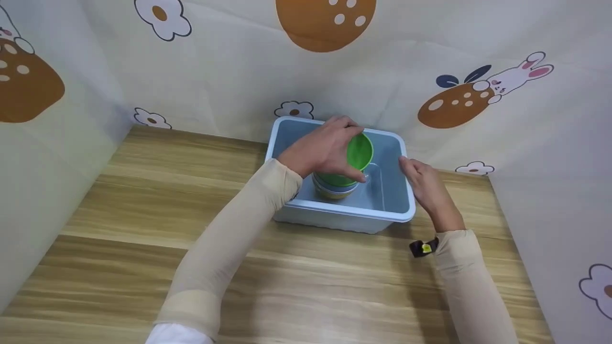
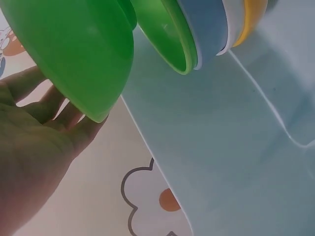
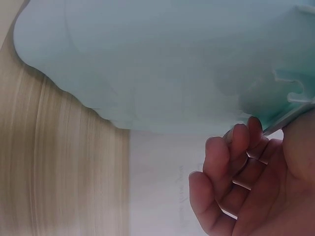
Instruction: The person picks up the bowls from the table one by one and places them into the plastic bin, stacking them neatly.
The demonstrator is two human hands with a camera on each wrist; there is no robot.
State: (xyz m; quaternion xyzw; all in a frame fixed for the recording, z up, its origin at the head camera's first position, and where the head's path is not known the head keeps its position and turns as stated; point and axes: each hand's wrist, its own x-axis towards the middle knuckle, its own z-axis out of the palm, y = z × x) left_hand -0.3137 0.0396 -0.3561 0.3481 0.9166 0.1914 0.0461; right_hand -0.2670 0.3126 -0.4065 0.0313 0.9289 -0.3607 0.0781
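My left hand (image 1: 325, 149) grips a green bowl (image 1: 361, 151) by its rim, tilted on its side over the light blue plastic bin (image 1: 346, 209). Below it, inside the bin, stands a nested stack of bowls (image 1: 336, 189). From the left wrist view, the stack runs green (image 2: 165, 34), blue (image 2: 206, 29), white (image 2: 236, 19) and yellow (image 2: 252, 19), and the held bowl is tilted beside the top one. At the bin's right side, my right hand (image 1: 429, 188) holds the rim, thumb on top and fingers (image 3: 216, 156) curled against the outer wall.
The bin rests on a wood-grain table (image 1: 158, 191) close to the back wall. Pale cloth (image 1: 229, 71) printed with flowers, rabbits and brown fruit lines the back and both sides. A black strap (image 1: 423, 248) with a yellow mark is at my right wrist.
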